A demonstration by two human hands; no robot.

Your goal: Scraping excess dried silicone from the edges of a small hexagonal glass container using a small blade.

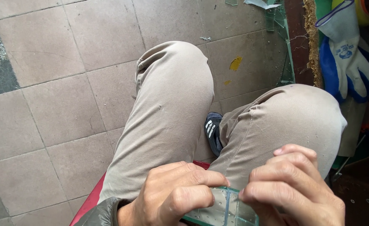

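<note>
Glass is what you have between your hands: a small flat piece of clear, green-edged glass (226,209) sits low in the view, just above your lap. Your left hand (172,194) is closed on its left side, thumb and forefinger pinching the upper edge. Your right hand (291,188) clamps the right side, fingers curled over the top and hiding that end of the piece. The two hands nearly meet, with only a narrow strip of glass showing between them.

Beneath them are your knees in beige trousers (172,104), a dark shoe (213,132) between the legs, and a red seat edge (90,201). Worn, dusty square floor tiles (58,83) spread to the left. Off to the right a white and blue work glove (348,54) hangs, and thin green-tinted glass offcuts (283,50) lean near a rough brown board edge (310,42).
</note>
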